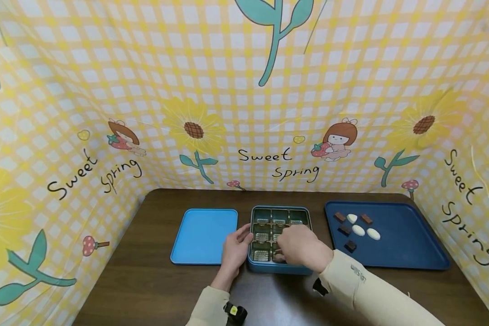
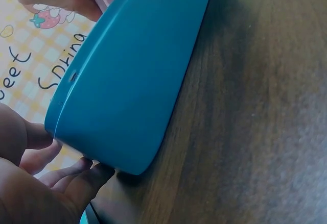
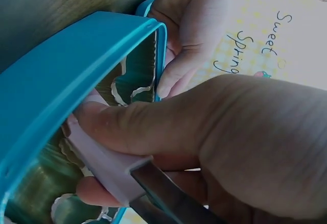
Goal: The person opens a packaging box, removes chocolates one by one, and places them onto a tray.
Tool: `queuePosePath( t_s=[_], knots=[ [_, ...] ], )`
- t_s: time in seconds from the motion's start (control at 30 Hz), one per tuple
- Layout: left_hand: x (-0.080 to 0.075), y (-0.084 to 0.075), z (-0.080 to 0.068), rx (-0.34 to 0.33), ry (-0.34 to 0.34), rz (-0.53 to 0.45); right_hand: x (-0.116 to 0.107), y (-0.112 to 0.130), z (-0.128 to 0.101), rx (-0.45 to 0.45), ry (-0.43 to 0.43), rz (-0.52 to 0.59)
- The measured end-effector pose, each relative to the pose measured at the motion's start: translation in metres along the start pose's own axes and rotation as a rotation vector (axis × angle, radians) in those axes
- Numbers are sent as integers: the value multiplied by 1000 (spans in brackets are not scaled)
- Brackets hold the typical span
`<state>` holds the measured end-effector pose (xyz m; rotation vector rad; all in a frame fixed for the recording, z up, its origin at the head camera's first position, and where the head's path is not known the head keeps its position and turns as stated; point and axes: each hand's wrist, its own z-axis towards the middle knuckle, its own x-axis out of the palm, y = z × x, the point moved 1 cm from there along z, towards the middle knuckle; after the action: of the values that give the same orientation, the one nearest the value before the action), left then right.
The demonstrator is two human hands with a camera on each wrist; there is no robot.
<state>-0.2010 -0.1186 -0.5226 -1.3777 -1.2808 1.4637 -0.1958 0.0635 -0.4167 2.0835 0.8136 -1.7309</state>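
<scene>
A blue box (image 1: 279, 268) with a greenish-gold compartment insert (image 1: 261, 246) stands on the table. Beside its left wall is my left hand (image 1: 233, 254), resting its fingertips and thumb against the side and rim. Over the front of the insert, my right hand (image 1: 297, 246) reaches down into the box. It grips small tongs (image 3: 110, 170) with a pale pink part and dark metal arms, pinched between thumb and fingers. The tongs' far end is hidden by my hand and the box wall. The compartments that show hold nothing visible.
Right of the box lies a dark blue tray (image 1: 407, 244) carrying several chocolates: brown bars (image 1: 366, 219), dark pieces (image 1: 350, 246) and white ovals (image 1: 373, 234). A light blue lid-like tray (image 1: 205, 235) lies on the left. Patterned cloth (image 1: 269, 113) surrounds the brown table (image 1: 146, 280).
</scene>
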Motion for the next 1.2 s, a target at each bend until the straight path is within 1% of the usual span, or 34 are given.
queuePosePath(
  t_s=[0.13, 0.23, 0.33, 0.43, 0.73, 1.07, 1.2],
  knots=[
    [-1, 0, 0, -3, -8, -6, 3, -1, -1, -4, -29, 16],
    [-1, 0, 0, -1, -7, -6, 6, -3, -4, -9, -43, 4],
    [-1, 0, 0, 1, -1, -2, 9, -7, -7, -2, -49, -6],
    [0, 0, -1, 7, 2, -3, 9, -10, -10, 12, -44, 7],
    [0, -1, -2, 1, 6, -1, -4, -16, -17, 44, -17, 39],
    [0, -2, -1, 5, 1, -1, -16, -23, -28, 64, -48, 83],
    [0, -2, -1, 2, -1, -8, -20, -28, -33, 60, -69, 92]
  ],
)
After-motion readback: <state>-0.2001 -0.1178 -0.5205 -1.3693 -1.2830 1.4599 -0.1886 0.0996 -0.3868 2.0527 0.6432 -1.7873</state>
